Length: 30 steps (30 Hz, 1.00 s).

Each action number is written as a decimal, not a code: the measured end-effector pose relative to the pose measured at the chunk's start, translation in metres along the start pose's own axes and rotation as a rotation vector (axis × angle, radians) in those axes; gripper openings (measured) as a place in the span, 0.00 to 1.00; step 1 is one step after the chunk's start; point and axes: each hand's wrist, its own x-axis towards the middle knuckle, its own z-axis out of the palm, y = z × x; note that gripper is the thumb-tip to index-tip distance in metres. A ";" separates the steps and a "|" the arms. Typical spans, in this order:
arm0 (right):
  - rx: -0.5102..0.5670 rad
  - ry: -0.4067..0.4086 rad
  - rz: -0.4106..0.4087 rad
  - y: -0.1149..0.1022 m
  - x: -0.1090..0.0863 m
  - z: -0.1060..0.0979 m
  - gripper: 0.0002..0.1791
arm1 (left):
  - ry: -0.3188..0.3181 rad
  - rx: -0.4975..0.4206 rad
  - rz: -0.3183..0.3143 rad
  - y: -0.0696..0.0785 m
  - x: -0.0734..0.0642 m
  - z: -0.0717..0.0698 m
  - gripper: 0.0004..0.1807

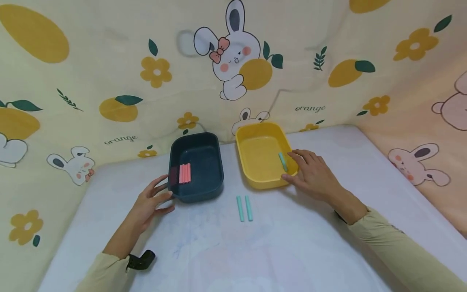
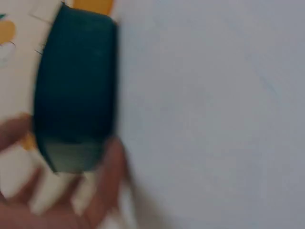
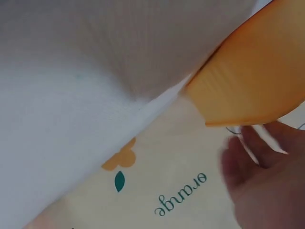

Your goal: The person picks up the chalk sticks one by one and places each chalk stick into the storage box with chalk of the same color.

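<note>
My left hand (image 1: 147, 204) rests its spread fingertips against the left side of a dark blue plastic bin (image 1: 200, 196), also seen end-on as a dark blue bin (image 2: 76, 76) in the left wrist view. Several pink chalk sticks (image 1: 185, 173) lie side by side inside it. Over the right rim of a yellow bin (image 1: 260, 152) my right hand (image 1: 315, 176) hovers with thumb and fingers apart. A mint-green chalk stick (image 1: 283, 162) is in that bin, just beside the fingertips, with nothing gripped. Two more mint-green chalk sticks (image 1: 244, 208) lie on the table in front of the bins.
A white cloth (image 1: 255, 255) covers the table. Behind it hangs a cream curtain (image 1: 157, 24) printed with rabbits and oranges, coming down to the table's far edge right behind both bins. On the left wrist sits a black strap piece (image 1: 142, 260).
</note>
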 end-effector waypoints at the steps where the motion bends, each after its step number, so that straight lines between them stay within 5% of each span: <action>1: 0.011 -0.022 0.032 0.000 0.001 0.000 0.45 | 0.048 0.081 0.014 0.004 -0.003 0.002 0.39; 5: 0.038 -0.090 0.119 0.000 0.000 -0.002 0.51 | 0.307 0.446 0.229 0.016 -0.015 0.019 0.37; 7: 0.046 -0.098 0.134 -0.001 0.000 -0.003 0.52 | 0.414 0.586 0.421 0.019 -0.021 0.033 0.34; 9: 0.052 -0.106 0.140 -0.001 0.000 -0.003 0.53 | 0.456 0.683 0.629 0.021 -0.027 0.051 0.31; 13: 0.066 -0.131 0.165 -0.001 0.002 -0.002 0.55 | 0.352 0.883 0.972 0.025 -0.031 0.082 0.27; 20: 0.071 -0.193 0.193 0.000 0.001 -0.001 0.56 | 0.087 1.366 1.359 0.025 -0.009 0.111 0.23; 24: 0.072 -0.196 0.195 0.000 0.001 -0.001 0.56 | 0.022 1.520 1.393 0.023 0.004 0.124 0.20; 30: 0.101 -0.234 0.209 -0.001 -0.001 -0.002 0.58 | -0.088 1.476 1.202 0.007 -0.003 0.152 0.28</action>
